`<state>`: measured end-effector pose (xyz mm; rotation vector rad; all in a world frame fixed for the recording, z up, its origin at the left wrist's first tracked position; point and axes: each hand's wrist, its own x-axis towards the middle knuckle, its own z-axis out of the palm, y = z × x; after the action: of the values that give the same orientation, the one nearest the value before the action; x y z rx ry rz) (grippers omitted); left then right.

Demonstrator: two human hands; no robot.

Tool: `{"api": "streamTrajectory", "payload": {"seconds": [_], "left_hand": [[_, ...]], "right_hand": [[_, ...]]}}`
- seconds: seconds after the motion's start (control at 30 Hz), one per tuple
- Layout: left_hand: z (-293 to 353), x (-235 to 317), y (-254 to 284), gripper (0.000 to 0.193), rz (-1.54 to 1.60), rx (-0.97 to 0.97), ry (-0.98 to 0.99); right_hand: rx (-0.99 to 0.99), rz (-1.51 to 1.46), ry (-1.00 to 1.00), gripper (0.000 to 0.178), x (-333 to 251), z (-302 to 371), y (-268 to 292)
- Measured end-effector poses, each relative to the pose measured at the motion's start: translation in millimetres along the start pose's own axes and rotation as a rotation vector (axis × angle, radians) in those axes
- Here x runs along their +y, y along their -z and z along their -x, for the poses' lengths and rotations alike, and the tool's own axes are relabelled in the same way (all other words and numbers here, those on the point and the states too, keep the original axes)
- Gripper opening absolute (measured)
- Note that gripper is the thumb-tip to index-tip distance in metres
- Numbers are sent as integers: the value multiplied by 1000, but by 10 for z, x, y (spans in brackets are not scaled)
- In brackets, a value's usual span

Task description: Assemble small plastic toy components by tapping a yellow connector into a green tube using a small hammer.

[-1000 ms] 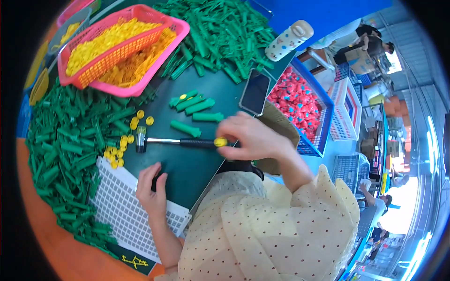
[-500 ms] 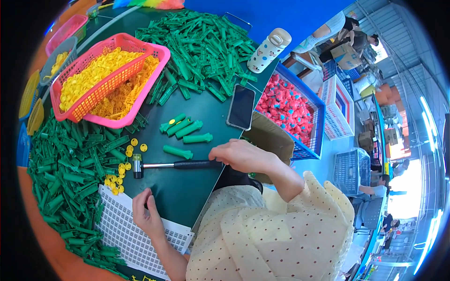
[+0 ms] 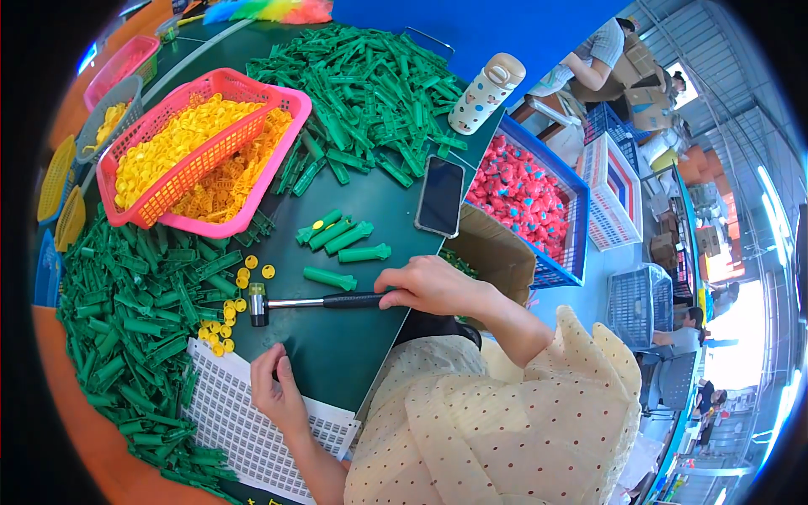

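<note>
Head view, and I'm watching from afar: the hammer (image 3: pixel 311 302) stretches across the green table (image 3: pixel 337 337), its head to the left beside loose yellow caps (image 3: pixel 229 316). Here's the right hand (image 3: pixel 433 286), finger and thumb at the butt of the handle; whether they grip it firmly, I can't make out. Down at the left, the left hand (image 3: pixel 278 389) curls loosely by the upper edge of the printed sheet (image 3: pixel 236 425); I see nothing in it, though its palm is hidden from me.

So how far along? Just beyond the hammer, a small group of green tubes (image 3: pixel 349 238) lies apart from the heaps, and one carries a yellow spot that looks like a cap. The others show me none. Set against that, the left heap (image 3: pixel 143 320) and the far heap (image 3: pixel 362 93) are huge, and the red basket (image 3: pixel 210 160) brims with yellow pieces, so I'd judge this early going. Green bits show in the cardboard box (image 3: pixel 501 244) too; finished or not, I can't say.
</note>
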<state>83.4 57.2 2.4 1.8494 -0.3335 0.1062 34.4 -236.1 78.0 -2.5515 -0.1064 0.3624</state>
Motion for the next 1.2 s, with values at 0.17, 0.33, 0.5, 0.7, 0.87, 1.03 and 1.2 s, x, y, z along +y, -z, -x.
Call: {"api": "streamTrajectory", "payload": {"seconds": [0.17, 0.33, 0.5, 0.7, 0.87, 1.03, 1.2], "left_hand": [[4, -36, 3, 16, 11, -54, 5], [3, -16, 28, 15, 0, -61, -4], [22, 24, 78, 14, -27, -63, 11], [12, 69, 57, 17, -55, -13, -18], [-84, 75, -31, 19, -21, 41, -39], [-60, 98, 29, 19, -29, 63, -46], [-1, 50, 44, 19, 1, 76, -48]], "right_hand": [[230, -31, 180, 21, 57, -61, -95], [203, -93, 186, 24, 10, -50, -127], [182, -138, 177, 22, -64, -61, -172], [209, -185, 260, 25, -55, -126, -196], [190, -210, 179, 27, -117, -179, -119], [393, -264, 104, 24, -15, -402, -219], [378, 88, 202, 27, -186, -624, -276]]}}
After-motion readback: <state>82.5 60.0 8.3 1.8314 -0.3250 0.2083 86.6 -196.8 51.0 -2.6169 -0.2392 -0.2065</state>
